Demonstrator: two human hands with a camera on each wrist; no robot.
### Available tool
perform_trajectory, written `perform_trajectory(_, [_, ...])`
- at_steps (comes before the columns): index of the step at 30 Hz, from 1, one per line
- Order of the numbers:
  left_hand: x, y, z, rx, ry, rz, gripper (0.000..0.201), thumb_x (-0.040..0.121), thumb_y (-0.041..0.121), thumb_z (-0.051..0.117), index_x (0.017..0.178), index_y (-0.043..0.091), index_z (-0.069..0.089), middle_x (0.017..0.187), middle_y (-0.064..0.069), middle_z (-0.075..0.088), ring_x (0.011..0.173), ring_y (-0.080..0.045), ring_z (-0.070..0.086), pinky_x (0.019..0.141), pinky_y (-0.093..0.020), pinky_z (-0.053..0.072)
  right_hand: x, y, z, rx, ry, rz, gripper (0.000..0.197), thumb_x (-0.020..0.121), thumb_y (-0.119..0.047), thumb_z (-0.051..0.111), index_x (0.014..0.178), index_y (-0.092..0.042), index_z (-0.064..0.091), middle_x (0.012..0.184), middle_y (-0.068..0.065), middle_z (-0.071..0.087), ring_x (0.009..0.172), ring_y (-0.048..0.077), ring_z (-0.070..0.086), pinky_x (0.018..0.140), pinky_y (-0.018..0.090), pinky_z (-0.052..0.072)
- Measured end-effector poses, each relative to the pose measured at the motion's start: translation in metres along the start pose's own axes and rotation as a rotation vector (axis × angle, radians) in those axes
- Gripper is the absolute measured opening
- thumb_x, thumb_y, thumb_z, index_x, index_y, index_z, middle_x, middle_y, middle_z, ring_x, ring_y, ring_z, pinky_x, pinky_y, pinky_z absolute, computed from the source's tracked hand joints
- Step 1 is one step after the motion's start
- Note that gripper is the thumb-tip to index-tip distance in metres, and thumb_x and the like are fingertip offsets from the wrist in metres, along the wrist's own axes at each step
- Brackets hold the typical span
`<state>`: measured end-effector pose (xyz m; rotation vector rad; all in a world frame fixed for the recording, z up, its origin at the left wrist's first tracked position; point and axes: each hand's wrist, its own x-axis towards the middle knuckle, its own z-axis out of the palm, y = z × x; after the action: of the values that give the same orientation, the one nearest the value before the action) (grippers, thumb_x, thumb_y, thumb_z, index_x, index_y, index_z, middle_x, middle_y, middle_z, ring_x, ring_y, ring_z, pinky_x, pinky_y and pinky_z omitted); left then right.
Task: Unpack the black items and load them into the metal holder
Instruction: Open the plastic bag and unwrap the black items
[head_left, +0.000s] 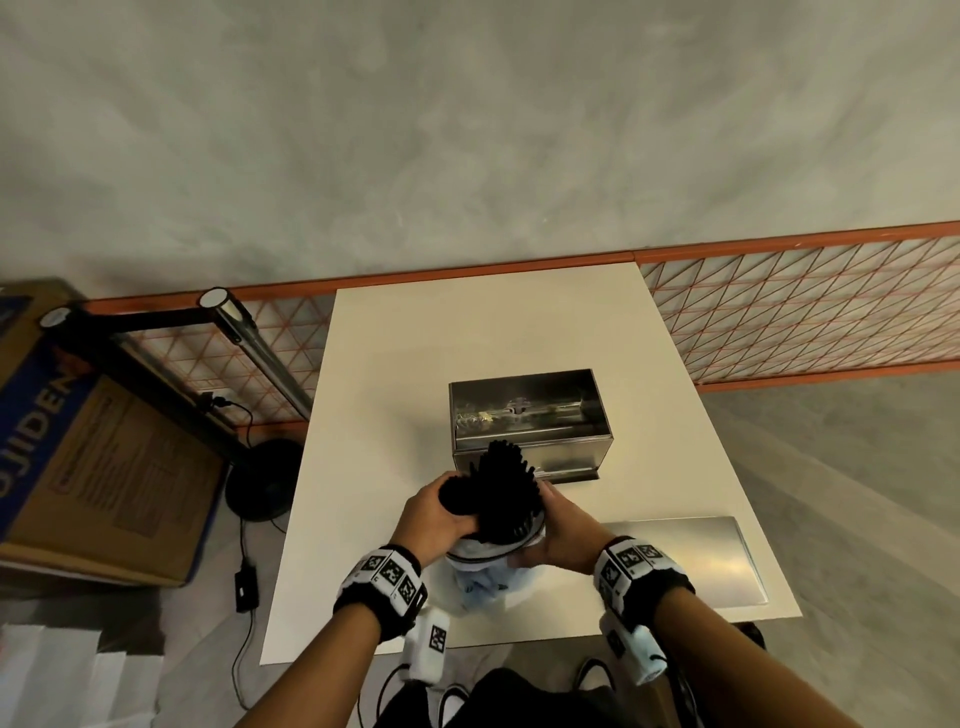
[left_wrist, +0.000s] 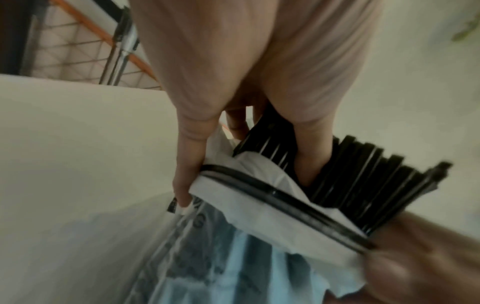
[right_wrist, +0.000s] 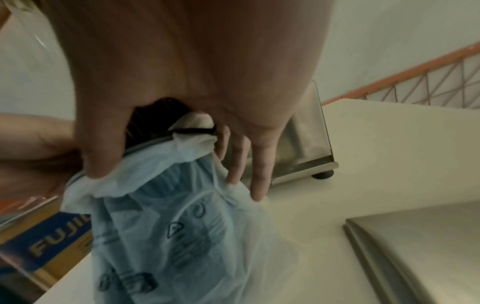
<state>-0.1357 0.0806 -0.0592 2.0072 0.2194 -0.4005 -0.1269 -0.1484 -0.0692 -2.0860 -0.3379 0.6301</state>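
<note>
A bundle of thin black items (head_left: 506, 488) sticks halfway out of a translucent plastic bag (head_left: 480, 584) above the table's near part. My left hand (head_left: 452, 514) grips the bundle's upper part; in the left wrist view a finger lies across the black items (left_wrist: 363, 174) and another along the bag's mouth (left_wrist: 259, 201). My right hand (head_left: 545, 519) pinches the plastic bag (right_wrist: 182, 226) just below its mouth, thumb on one side and fingers on the other. The open metal holder (head_left: 530, 415) stands right behind the bundle. What lies deeper in the bag is hidden.
A flat metal lid (head_left: 685, 556) lies on the white table (head_left: 467, 338) to the right of my hands. An orange mesh fence (head_left: 805, 312) runs behind the table. To the left stand a cardboard box (head_left: 104, 467) and a metal post (head_left: 249, 338).
</note>
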Motion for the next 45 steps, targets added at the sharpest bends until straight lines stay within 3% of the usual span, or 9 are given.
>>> perform_trajectory(6, [-0.005,0.004,-0.008,-0.125,0.049,0.059,0.048,0.064,0.027,0.090,0.107,0.027,0.069,0.101,0.004,0.074,0.098,-0.014,0.070,0.093,-0.035,0.056,0.012,-0.013,0.004,0.250,0.160,-0.043,0.091,0.057,-0.026,0.096,0.132,-0.022,0.045,0.126,-0.006,0.060,0.118,0.005,0.057,0.100,0.026,0.048])
perform_trajectory(11, [-0.016,0.009,-0.018,-0.082,0.018,0.219,0.057,0.079,0.008,0.084,0.124,0.028,0.056,0.125,0.004,0.061,0.117,-0.007,0.061,0.105,-0.024,0.046,0.013,-0.026,-0.004,0.183,0.245,-0.011,0.049,0.058,-0.029,0.090,0.097,-0.024,0.061,0.089,-0.005,0.070,0.081,0.000,0.063,0.075,0.026,0.054])
perform_trajectory(15, [-0.025,0.015,-0.017,-0.048,-0.128,0.217,0.074,0.083,0.009,0.082,0.139,0.028,0.037,0.129,0.010,0.055,0.114,0.002,0.059,0.092,-0.007,0.043,0.011,-0.023,-0.006,0.096,0.301,0.002,0.030,0.070,-0.010,0.082,0.086,-0.024,0.061,0.076,-0.012,0.065,0.067,-0.009,0.057,0.065,0.017,0.045])
perform_trajectory(19, [-0.023,0.022,-0.011,-0.034,-0.215,0.182,0.124,0.070,0.032,0.094,0.159,0.034,0.008,0.149,0.024,0.033,0.133,0.005,0.041,0.108,-0.009,0.032,0.012,-0.011,-0.009,0.130,0.284,-0.008,0.028,0.074,-0.017,0.081,0.092,-0.028,0.063,0.087,-0.010,0.071,0.079,-0.004,0.063,0.073,0.023,0.050])
perform_trajectory(24, [-0.019,0.030,0.014,0.090,-0.229,0.191,0.147,0.057,0.042,0.099,0.161,0.041,-0.005,0.162,0.014,0.020,0.148,-0.004,0.023,0.122,-0.027,0.023,0.017,0.008,-0.018,0.108,0.190,0.063,0.048,0.085,-0.019,0.070,0.130,-0.030,0.055,0.119,-0.003,0.068,0.111,0.015,0.063,0.098,0.036,0.049])
perform_trajectory(28, [-0.010,0.033,0.029,0.144,-0.118,0.161,0.143,0.066,0.029,0.097,0.158,0.048,-0.011,0.162,0.003,0.034,0.146,-0.013,0.036,0.121,-0.035,0.034,0.016,0.011,-0.029,0.049,0.058,0.045,0.060,0.091,-0.009,0.059,0.146,-0.026,0.041,0.131,0.001,0.060,0.118,0.014,0.054,0.097,0.024,0.040])
perform_trajectory(33, [-0.006,0.030,0.033,0.143,-0.048,0.148,0.146,0.070,0.027,0.094,0.153,0.049,-0.024,0.137,0.015,0.049,0.129,-0.010,0.053,0.108,-0.026,0.042,0.009,0.022,-0.049,0.152,-0.025,0.009,0.073,0.084,-0.010,0.069,0.143,-0.037,0.036,0.131,-0.007,0.058,0.118,0.007,0.055,0.098,0.023,0.042])
perform_trajectory(38, [-0.006,0.018,0.028,0.074,-0.076,0.101,0.147,0.063,0.035,0.098,0.152,0.058,-0.017,0.158,0.001,0.040,0.144,-0.017,0.043,0.120,-0.042,0.036,-0.001,0.037,-0.060,0.172,-0.131,0.031,0.124,0.062,-0.034,0.090,0.154,-0.045,0.008,0.143,-0.012,0.049,0.129,0.003,0.049,0.105,0.029,0.046])
perform_trajectory(45, [0.002,0.004,0.035,0.054,-0.240,0.089,0.139,0.054,0.044,0.099,0.155,0.051,0.005,0.157,0.017,0.036,0.144,-0.005,0.039,0.119,-0.036,0.039,0.018,0.024,-0.023,0.112,-0.035,-0.062,0.121,0.052,-0.028,0.097,0.141,-0.052,0.019,0.140,-0.011,0.052,0.130,0.004,0.048,0.106,0.022,0.042])
